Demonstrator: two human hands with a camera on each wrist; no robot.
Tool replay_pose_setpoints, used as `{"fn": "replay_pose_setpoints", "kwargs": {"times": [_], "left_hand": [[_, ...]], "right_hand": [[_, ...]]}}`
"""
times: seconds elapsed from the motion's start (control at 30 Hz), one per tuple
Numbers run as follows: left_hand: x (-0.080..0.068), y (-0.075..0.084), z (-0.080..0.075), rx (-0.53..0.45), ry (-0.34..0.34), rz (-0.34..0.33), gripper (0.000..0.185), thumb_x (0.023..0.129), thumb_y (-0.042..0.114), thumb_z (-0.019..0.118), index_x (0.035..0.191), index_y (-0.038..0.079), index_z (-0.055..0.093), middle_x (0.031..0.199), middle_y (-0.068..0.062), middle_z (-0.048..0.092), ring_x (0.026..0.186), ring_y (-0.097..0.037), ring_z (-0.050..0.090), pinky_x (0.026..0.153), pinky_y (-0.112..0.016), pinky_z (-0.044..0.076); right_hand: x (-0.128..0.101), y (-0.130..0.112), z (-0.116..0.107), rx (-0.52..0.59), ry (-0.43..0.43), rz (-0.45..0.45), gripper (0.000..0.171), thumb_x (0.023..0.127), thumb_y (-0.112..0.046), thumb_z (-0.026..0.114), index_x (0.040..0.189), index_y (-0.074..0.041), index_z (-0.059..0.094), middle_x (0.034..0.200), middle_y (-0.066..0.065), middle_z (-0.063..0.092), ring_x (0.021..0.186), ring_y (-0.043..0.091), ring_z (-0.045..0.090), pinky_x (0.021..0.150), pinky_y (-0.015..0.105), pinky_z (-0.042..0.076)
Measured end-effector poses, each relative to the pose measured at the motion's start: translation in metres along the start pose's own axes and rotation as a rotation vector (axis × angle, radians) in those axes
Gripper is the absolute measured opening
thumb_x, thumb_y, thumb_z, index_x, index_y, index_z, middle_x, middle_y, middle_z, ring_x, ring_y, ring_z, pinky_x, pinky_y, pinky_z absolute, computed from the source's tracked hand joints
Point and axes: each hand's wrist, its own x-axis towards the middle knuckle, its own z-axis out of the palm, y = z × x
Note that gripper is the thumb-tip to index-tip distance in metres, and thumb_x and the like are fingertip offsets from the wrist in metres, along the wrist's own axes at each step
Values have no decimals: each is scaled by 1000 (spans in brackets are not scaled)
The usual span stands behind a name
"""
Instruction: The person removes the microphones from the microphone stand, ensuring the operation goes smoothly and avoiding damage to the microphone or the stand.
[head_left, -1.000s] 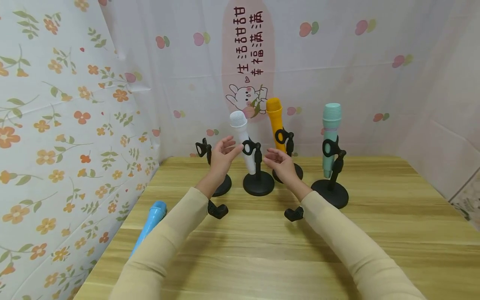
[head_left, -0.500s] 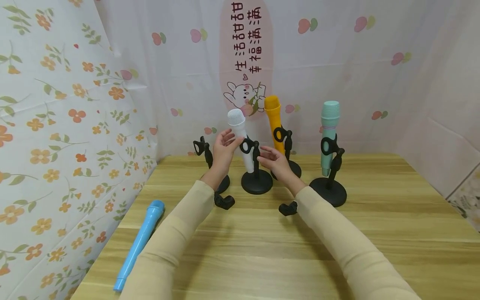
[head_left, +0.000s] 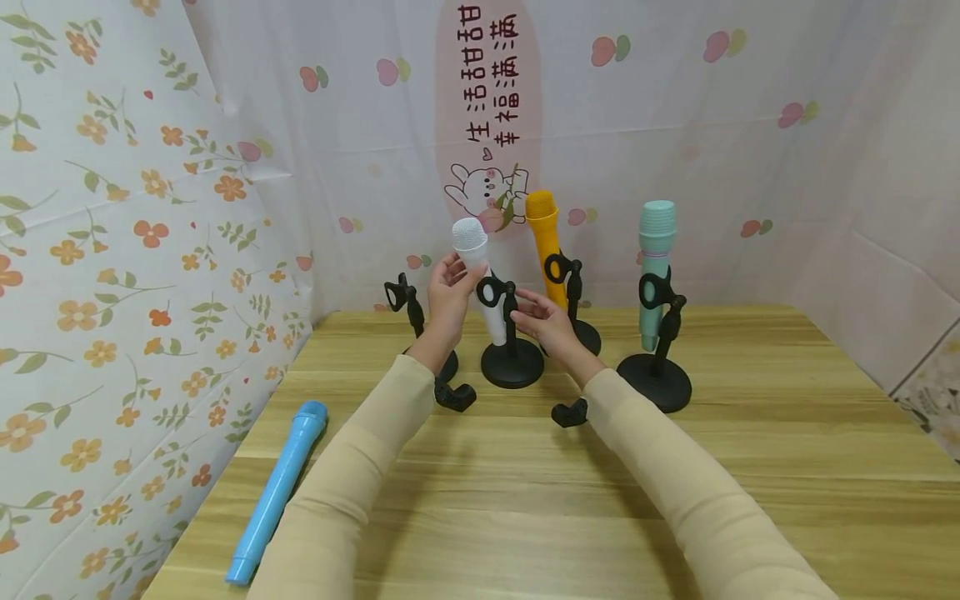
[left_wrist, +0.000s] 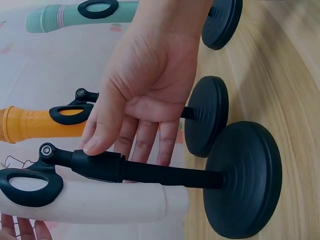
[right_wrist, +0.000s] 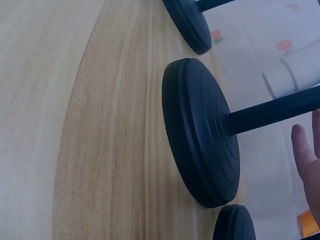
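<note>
A white microphone (head_left: 471,237) sits in the clip of a black stand (head_left: 512,364) at the back middle of the wooden table. My left hand (head_left: 448,296) grips the microphone just under its mesh head; in the left wrist view its fingertips (left_wrist: 15,231) show under the white body (left_wrist: 100,202). My right hand (head_left: 542,318) reaches the stand's pole from the right. Its thumb (left_wrist: 95,142) lies on the pole's black collar, its fingers behind the pole. The right wrist view shows the round base (right_wrist: 200,145), the pole (right_wrist: 270,114) and one fingertip (right_wrist: 300,140).
A yellow microphone (head_left: 546,242) and a teal one (head_left: 655,250) stand clipped in their own stands to the right. An empty stand (head_left: 408,300) is behind my left arm. A blue microphone (head_left: 277,492) lies near the table's left edge. Patterned cloth walls close the left and back.
Both hands moved forward and closed in: the left onto the white microphone's upper body, the right onto its stand's pole. The microphones and stands have not moved.
</note>
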Motion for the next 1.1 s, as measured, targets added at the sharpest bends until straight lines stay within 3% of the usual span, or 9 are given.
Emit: {"fn": "replay_pose_setpoints", "kwargs": {"times": [0.53,0.93,1.1], "left_hand": [[2,2,1,-59,18,-11,43,89,14,73,127,2,57,120,-12,60,104,-19,59,89,-32,49],[5,0,0,-81,27,-29,41,87,15,75,123,3,59,114,-9,61,97,-16,57,85,-33,48],[5,1,-1,-82,20,-26,40,87,15,76,122,4,60,113,-8,62,96,-15,58,90,-38,49]], "right_hand": [[4,-2,4,10,16,16,48,94,-3,63,140,-2,50,112,9,60,94,14,62,92,38,51],[7,-3,4,-28,7,24,47,94,-2,62,139,1,49,114,13,57,94,15,61,92,36,51],[4,-6,6,-42,16,11,46,94,-2,63,138,3,49,110,11,57,92,15,61,91,36,51]]}}
